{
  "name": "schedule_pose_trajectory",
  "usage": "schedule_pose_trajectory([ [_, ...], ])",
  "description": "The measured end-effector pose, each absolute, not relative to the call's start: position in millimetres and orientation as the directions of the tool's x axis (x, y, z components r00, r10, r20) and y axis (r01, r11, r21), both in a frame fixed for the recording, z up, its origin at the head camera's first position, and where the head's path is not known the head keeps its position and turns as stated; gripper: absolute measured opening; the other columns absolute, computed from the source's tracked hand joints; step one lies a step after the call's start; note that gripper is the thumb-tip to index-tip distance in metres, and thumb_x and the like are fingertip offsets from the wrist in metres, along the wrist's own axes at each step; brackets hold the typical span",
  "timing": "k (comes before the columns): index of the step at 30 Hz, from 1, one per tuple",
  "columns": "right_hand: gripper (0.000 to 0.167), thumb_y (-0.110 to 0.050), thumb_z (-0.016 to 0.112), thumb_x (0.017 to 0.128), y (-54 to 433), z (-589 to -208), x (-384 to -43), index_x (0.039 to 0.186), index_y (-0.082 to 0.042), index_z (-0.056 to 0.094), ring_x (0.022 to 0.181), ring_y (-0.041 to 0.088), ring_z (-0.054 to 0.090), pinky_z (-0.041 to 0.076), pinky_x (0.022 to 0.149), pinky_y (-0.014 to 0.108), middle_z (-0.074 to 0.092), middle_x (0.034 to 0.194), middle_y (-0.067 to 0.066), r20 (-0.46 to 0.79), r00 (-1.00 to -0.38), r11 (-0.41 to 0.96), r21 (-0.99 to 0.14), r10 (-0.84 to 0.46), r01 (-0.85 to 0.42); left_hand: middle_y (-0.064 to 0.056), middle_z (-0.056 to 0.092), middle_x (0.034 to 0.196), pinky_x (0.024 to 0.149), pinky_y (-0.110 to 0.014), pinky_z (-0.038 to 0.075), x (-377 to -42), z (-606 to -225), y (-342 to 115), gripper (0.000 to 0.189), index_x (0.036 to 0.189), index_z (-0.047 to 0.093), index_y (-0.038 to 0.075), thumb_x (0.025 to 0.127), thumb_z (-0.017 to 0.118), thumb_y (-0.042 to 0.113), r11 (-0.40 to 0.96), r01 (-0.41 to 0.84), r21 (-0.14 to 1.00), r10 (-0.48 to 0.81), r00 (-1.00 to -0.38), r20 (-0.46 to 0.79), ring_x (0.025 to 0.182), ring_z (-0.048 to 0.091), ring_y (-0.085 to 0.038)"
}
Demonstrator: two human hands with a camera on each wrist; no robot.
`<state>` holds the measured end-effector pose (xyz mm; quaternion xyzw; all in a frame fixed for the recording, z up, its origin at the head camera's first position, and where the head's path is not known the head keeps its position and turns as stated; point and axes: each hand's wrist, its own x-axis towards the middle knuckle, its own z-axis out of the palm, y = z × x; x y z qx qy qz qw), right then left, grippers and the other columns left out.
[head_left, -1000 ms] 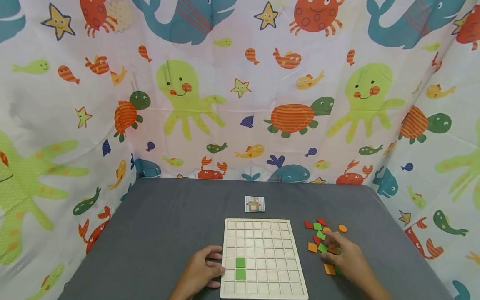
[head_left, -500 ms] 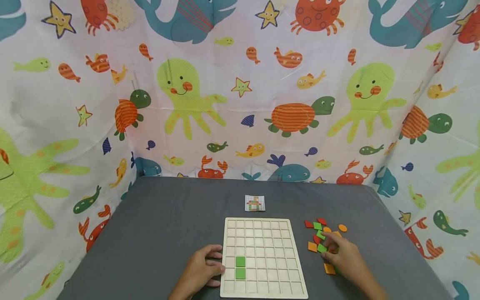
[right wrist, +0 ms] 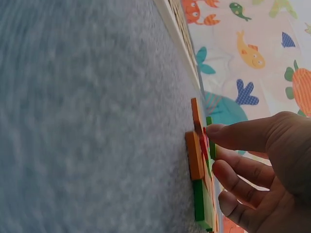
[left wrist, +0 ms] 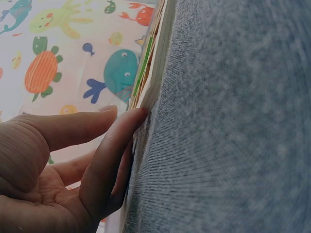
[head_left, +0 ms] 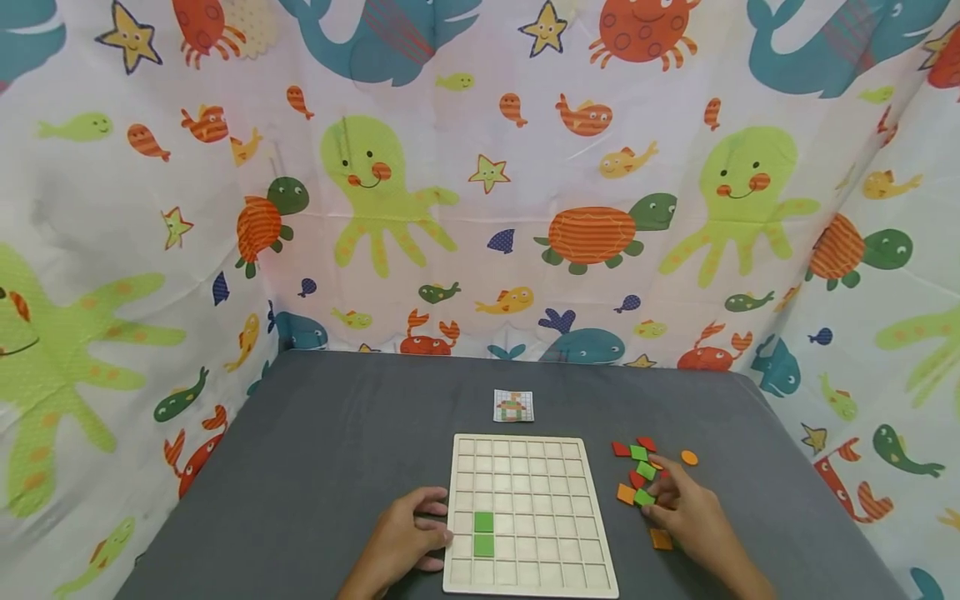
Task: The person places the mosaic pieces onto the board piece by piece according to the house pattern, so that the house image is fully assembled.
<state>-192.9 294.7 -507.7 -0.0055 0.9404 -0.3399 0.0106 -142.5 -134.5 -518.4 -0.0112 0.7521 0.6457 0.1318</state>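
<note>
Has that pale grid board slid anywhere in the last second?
No: in the head view, the grid board shows no shift either way against the picture card lying beyond it.

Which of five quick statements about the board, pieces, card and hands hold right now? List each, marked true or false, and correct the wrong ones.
1. Two green squares sit on the board. True.
2. The picture card lies on the board. False: it lies on the gray table, beyond the board's far edge.
3. The left hand touches the board's left edge. True.
4. The loose pieces are all one colour. False: red, green and orange ones show.
5. The right hand is at the loose pieces. True.
</note>
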Motion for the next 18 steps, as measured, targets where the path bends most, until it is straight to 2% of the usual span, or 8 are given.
schedule_pose_trajectory([
  [7,0.076,-0.005,0.090,0.083,281.3,-502.0,-185.2,0.148,-0.002,0.052,0.088,0.016,0.070,0.059,0.073,0.026,0.074,0.101,0.002,0.057,-0.995,0.746,-0.659,-0.080,-0.097,-0.015,0.066,0.126,0.062,-0.042,0.066,-144.0,-518.8,-133.8,0.063,0.145,0.057,-0.003,0.086,0.079,-0.005,0.174,-0.183,0.968,0.159,-0.965,-0.211,0.097,0.072,-0.021],
  [18,0.072,-0.005,0.090,0.081,244.5,-493.2,-179.4,0.146,-0.009,0.058,0.088,0.013,0.070,0.060,0.073,0.027,0.072,0.096,-0.004,0.086,-0.985,0.707,-0.687,-0.152,-0.169,-0.015,0.065,0.125,0.061,-0.042,0.066,-144.4,-518.0,-133.1,0.063,0.145,0.057,-0.003,0.086,0.079,-0.004,0.178,-0.189,0.966,0.144,-0.966,-0.215,0.096,0.072,-0.021],
])
